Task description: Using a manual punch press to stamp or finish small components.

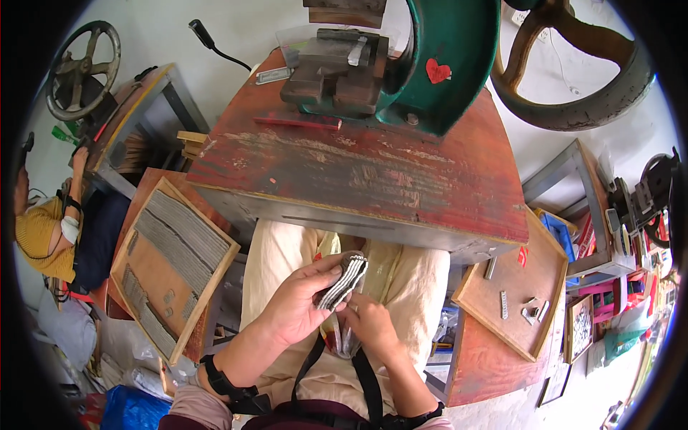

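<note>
Above my lap, my left hand (304,297) grips a small stack of thin, narrow metal strips (349,279), silver and dark grey, held on a slant with their edges showing. My right hand (371,327) is closed beside the lower end of the stack, its curled fingertips against it; how much they grip is partly hidden. Just ahead stands a green press (459,79) with a red heart sticker, bolted to a worn red wooden bench (344,161). Its dark metal die block (333,75) has a small light metal piece on top.
At left, a wooden tray (233,251) holds rows of grey strips. At right, another tray (541,350) has a few loose metal pieces. A red bar (297,123) lies on the bench. A large handwheel (580,115) overhangs the right. A person in yellow (46,240) sits far left.
</note>
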Action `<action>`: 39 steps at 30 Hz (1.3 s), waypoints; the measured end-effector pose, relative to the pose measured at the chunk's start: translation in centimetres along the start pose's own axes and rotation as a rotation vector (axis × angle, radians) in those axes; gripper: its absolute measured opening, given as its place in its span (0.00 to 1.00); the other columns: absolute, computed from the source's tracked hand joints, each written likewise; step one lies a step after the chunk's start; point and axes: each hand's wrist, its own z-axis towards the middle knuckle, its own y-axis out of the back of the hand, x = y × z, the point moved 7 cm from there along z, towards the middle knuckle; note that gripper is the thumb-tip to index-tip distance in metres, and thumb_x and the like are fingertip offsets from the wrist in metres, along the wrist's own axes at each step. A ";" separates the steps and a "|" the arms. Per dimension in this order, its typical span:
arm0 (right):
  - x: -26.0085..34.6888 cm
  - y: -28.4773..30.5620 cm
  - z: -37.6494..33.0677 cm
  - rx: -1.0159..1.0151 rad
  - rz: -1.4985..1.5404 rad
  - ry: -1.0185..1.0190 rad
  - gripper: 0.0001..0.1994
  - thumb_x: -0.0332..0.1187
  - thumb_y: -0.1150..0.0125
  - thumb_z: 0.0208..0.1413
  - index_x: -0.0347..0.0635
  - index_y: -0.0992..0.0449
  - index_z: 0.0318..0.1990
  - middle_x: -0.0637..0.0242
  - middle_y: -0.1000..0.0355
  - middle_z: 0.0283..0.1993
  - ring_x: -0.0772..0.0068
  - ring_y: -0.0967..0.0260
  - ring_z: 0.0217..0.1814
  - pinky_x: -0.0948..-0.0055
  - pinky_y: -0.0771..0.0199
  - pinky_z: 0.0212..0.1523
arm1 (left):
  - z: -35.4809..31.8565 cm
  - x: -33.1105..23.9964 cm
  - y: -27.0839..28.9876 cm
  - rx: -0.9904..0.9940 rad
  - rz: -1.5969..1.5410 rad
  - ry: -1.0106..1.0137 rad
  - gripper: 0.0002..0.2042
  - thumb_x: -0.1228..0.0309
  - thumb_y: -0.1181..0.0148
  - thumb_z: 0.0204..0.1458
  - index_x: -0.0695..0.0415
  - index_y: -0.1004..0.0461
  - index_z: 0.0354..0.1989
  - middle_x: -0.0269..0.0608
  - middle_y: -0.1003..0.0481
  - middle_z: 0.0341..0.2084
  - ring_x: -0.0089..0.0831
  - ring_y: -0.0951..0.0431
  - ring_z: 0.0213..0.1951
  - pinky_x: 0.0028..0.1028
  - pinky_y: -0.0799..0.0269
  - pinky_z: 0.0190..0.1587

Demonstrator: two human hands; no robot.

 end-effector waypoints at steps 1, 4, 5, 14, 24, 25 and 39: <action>-0.5 -0.6 -0.2 0.000 0.002 -0.005 0.14 0.36 0.43 0.54 0.41 0.26 0.46 0.51 0.26 0.42 0.47 0.27 0.40 0.55 0.27 0.40 | 0.1 -0.1 -0.2 -0.012 0.022 -0.011 0.16 0.76 0.56 0.60 0.65 0.35 0.55 0.50 0.25 0.38 0.35 0.23 0.35 0.27 0.26 0.32; -1.5 -1.9 -0.4 0.100 -0.135 -0.070 0.14 0.36 0.43 0.54 0.42 0.27 0.46 0.51 0.27 0.43 0.46 0.27 0.40 0.54 0.27 0.40 | 0.4 0.0 -0.3 -0.049 0.055 -0.021 0.15 0.75 0.56 0.60 0.64 0.35 0.55 0.48 0.25 0.37 0.33 0.23 0.35 0.26 0.26 0.32; -1.6 -1.6 -0.3 0.093 -0.157 -0.101 0.14 0.35 0.43 0.53 0.41 0.27 0.46 0.51 0.28 0.44 0.45 0.28 0.40 0.53 0.27 0.40 | 0.6 0.1 -0.1 -0.070 0.066 -0.024 0.15 0.75 0.56 0.60 0.65 0.35 0.55 0.47 0.25 0.37 0.32 0.23 0.35 0.26 0.27 0.32; -4.0 -0.8 0.2 -0.042 -0.007 -0.136 0.13 0.31 0.42 0.52 0.36 0.27 0.43 0.46 0.27 0.40 0.42 0.29 0.42 0.55 0.28 0.42 | 3.4 4.9 9.3 -0.321 0.234 0.049 0.09 0.73 0.52 0.58 0.66 0.28 0.41 0.41 0.26 0.32 0.28 0.26 0.34 0.26 0.29 0.38; -6.8 -0.5 -0.3 -0.032 0.111 -0.230 0.17 0.33 0.36 0.48 0.31 0.25 0.44 0.42 0.26 0.36 0.43 0.26 0.40 0.60 0.27 0.41 | -2.7 -3.1 8.2 -0.272 0.764 -0.271 0.14 0.71 0.45 0.58 0.62 0.29 0.51 0.38 0.25 0.44 0.23 0.26 0.47 0.24 0.31 0.51; -5.9 -0.2 0.0 -0.026 0.080 -0.217 0.17 0.33 0.36 0.48 0.31 0.25 0.44 0.42 0.26 0.37 0.43 0.27 0.42 0.60 0.28 0.43 | -4.2 -5.6 9.6 -0.329 0.830 -0.387 0.14 0.70 0.44 0.57 0.61 0.28 0.51 0.36 0.24 0.42 0.22 0.26 0.44 0.23 0.30 0.49; -2.0 -1.5 1.4 0.040 -0.175 -0.025 0.16 0.32 0.39 0.49 0.32 0.25 0.43 0.48 0.25 0.39 0.46 0.27 0.43 0.60 0.29 0.45 | -20.3 -15.7 33.0 -0.969 1.237 -0.186 0.11 0.73 0.38 0.49 0.65 0.22 0.39 0.41 0.21 0.31 0.27 0.23 0.33 0.25 0.28 0.39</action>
